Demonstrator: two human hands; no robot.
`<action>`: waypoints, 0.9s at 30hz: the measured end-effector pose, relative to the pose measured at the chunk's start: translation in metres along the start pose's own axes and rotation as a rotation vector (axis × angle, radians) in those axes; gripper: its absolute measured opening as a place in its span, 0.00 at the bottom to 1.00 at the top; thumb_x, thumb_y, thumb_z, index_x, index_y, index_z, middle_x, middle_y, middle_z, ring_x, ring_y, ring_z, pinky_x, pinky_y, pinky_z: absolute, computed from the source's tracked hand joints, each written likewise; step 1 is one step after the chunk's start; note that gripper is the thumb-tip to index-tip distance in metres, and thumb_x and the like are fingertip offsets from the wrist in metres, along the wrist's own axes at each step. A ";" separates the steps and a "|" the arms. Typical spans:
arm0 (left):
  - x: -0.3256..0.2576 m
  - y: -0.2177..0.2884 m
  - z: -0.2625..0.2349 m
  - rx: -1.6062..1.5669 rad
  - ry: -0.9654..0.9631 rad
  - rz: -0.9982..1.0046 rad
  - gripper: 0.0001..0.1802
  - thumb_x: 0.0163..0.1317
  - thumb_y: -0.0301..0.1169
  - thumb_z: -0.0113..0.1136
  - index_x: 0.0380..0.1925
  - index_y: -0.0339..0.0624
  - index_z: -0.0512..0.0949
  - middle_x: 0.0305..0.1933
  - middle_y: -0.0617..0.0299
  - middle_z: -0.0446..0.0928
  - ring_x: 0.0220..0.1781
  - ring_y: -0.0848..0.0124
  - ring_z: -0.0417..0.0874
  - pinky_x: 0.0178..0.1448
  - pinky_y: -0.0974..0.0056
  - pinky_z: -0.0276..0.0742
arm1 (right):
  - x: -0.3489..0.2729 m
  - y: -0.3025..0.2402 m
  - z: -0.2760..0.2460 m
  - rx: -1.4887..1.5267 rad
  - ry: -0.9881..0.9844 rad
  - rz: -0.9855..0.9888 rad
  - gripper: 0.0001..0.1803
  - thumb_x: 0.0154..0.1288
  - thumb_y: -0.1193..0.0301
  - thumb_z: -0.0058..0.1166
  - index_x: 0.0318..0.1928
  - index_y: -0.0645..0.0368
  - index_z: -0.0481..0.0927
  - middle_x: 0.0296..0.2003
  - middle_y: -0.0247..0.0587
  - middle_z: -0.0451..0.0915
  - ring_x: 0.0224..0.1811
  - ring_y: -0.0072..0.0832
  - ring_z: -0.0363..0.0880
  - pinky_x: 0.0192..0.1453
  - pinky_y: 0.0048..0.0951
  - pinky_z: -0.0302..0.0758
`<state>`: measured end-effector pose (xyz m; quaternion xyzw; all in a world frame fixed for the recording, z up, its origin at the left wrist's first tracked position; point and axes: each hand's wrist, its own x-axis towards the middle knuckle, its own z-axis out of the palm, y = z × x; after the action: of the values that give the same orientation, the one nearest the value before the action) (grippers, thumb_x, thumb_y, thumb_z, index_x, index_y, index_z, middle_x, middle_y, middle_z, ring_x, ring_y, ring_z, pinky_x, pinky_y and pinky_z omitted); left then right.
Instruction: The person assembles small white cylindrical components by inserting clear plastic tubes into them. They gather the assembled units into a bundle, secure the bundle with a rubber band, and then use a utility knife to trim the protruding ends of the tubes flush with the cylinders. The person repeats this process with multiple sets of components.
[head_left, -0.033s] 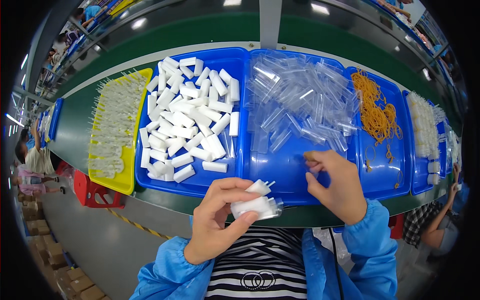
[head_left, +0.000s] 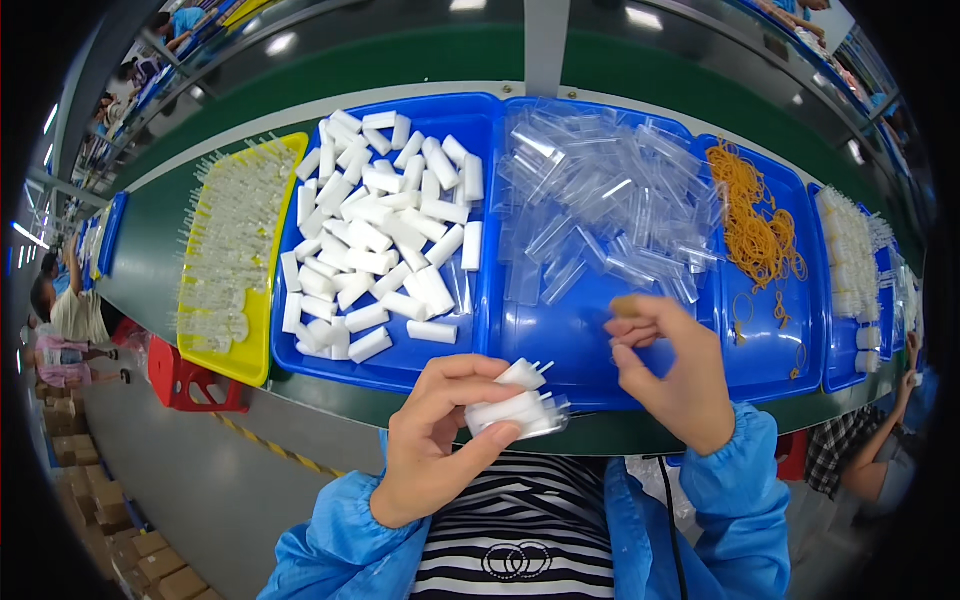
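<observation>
My left hand [head_left: 440, 440] is closed on a small bundle of white foam-like blocks [head_left: 510, 408], pinched between thumb and fingers. Thin white pins stick out of the bundle's right end, and a clear plastic sleeve [head_left: 553, 415] shows around its lower part. Over the front of the blue tray of clear sleeves [head_left: 560, 340], my right hand [head_left: 675, 365] hovers with fingers loosely bent and the thumb slightly apart. Nothing shows between them. A tan cover [head_left: 625, 305] sits on one of its fingertips.
White blocks [head_left: 370, 235] fill the blue tray at left, beside a yellow tray [head_left: 262, 350] of pinned clear parts. Clear plastic sleeves [head_left: 610, 200] are heaped ahead. Orange rubber bands [head_left: 755, 225] lie at right, then a tray of white parts [head_left: 845, 260]. Red stool [head_left: 185, 380] at lower left.
My right hand has shifted very slightly, its fingertips rising a little and the thumb moving closer to them. The left hand keeps its hold on the bundle, almost still.
</observation>
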<state>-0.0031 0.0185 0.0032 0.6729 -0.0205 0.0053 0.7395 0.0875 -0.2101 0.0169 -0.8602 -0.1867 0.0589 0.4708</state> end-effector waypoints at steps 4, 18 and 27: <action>-0.002 -0.004 0.001 0.001 0.034 -0.007 0.16 0.60 0.16 0.63 0.49 0.33 0.79 0.61 0.49 0.68 0.60 0.63 0.77 0.61 0.62 0.80 | 0.001 -0.019 0.020 0.807 0.122 0.115 0.25 0.66 0.79 0.53 0.63 0.66 0.65 0.47 0.47 0.78 0.46 0.30 0.83 0.51 0.29 0.79; -0.006 -0.007 0.000 0.012 0.218 0.046 0.13 0.61 0.16 0.62 0.47 0.30 0.79 0.60 0.48 0.69 0.59 0.63 0.77 0.61 0.62 0.79 | -0.007 -0.024 0.061 0.724 0.066 -0.056 0.22 0.60 0.85 0.58 0.52 0.66 0.64 0.45 0.54 0.81 0.50 0.33 0.82 0.59 0.34 0.76; -0.003 -0.006 -0.003 0.102 0.210 0.081 0.12 0.59 0.17 0.64 0.44 0.35 0.81 0.57 0.51 0.72 0.55 0.66 0.78 0.58 0.64 0.76 | -0.021 -0.017 0.076 0.696 0.138 -0.194 0.23 0.57 0.84 0.63 0.49 0.64 0.64 0.43 0.55 0.82 0.51 0.39 0.83 0.65 0.46 0.72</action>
<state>-0.0060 0.0212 -0.0028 0.7039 0.0302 0.1067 0.7016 0.0427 -0.1498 -0.0117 -0.6287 -0.2041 0.0156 0.7503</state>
